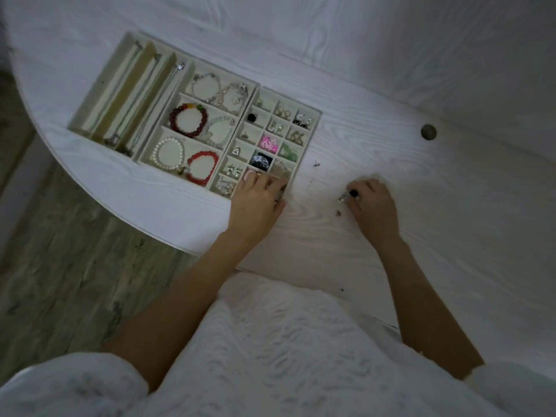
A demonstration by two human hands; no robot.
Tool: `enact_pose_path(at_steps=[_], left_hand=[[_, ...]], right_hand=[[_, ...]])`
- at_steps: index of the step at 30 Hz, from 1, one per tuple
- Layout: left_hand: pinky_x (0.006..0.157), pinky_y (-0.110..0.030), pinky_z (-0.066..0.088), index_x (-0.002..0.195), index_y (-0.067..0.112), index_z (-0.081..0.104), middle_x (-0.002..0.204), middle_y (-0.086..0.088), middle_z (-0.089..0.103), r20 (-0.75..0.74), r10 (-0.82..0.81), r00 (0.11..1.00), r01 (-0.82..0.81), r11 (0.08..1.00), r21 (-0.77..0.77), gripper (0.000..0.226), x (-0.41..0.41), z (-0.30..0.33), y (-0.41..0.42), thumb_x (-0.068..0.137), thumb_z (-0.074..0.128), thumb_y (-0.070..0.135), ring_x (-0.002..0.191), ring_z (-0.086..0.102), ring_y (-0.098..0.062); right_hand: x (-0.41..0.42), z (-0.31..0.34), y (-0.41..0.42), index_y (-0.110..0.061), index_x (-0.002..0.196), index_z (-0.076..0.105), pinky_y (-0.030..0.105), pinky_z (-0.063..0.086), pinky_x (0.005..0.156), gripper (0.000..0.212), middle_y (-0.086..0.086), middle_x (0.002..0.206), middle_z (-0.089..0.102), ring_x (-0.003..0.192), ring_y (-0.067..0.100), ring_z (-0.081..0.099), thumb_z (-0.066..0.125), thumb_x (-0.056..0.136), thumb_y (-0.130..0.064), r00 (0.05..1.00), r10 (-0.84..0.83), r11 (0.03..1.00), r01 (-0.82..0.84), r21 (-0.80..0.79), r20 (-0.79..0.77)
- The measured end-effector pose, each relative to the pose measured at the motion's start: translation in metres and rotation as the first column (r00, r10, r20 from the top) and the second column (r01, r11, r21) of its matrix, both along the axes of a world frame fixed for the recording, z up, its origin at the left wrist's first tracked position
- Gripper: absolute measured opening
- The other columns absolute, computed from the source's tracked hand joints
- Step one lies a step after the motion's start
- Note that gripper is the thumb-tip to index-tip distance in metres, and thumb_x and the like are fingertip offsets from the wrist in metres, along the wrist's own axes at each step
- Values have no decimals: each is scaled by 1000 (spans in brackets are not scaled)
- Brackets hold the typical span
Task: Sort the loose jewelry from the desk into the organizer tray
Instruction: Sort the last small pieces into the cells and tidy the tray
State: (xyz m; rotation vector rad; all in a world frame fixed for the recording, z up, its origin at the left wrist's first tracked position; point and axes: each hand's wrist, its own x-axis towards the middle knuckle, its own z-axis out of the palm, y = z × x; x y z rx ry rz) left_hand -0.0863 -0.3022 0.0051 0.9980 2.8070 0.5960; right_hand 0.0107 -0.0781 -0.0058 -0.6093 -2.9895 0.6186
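Jewelry pieces (342, 198), small and metallic, are pinched in the curled fingers of the right hand (371, 206) on the white wood-grain desk (391, 145). The left hand (255, 200) is rested, fingers curled, on the near corner of the cream, velvet-lined organizer tray (288, 164). A stray earring (316, 164) is seen just beside the tray.

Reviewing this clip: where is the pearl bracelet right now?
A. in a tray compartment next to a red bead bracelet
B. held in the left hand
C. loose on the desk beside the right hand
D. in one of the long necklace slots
A: the pearl bracelet lies in the organizer tray, sharing a compartment with a red bead bracelet.
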Motion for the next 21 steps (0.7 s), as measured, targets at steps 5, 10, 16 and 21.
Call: enact_pose_path(at_steps=[5,10,16,21], left_hand=[[75,-42,49,110,13,67,97,-8,66,-53,-37,998,37,999,8,36,-1,-1,3,74,73,13,87,57,-34],[74,-42,50,111,16,69,96,-3,66,-73,-40,996,42,999,19,37,4,0,8,74,70,8,84,56,-34],[74,-40,49,106,16,71,94,-3,67,-88,-17,996,18,1000,8,35,4,-1,10,72,73,6,83,56,-33],[75,-40,49,105,16,72,94,-2,67,-94,-13,996,16,1000,23,33,4,-2,9,73,70,7,83,56,-32]], right_hand=[[4,-2,-10,-4,85,66,35,48,67,9,12,87,63,77,30,59,67,77,0,997,8,999,-11,-35,-77],[5,4,-9,-6,85,69,32,50,67,11,8,88,64,75,23,62,66,78,2,991,-46,988,26,-152,-129],[-1,22,0,-13,83,66,26,49,68,16,-2,85,64,76,15,63,61,78,2,976,-167,947,118,-299,-142],[-5,22,9,-16,98,70,39,43,79,25,3,90,68,88,26,57,56,82,-3,990,-85,978,61,-200,-116]])
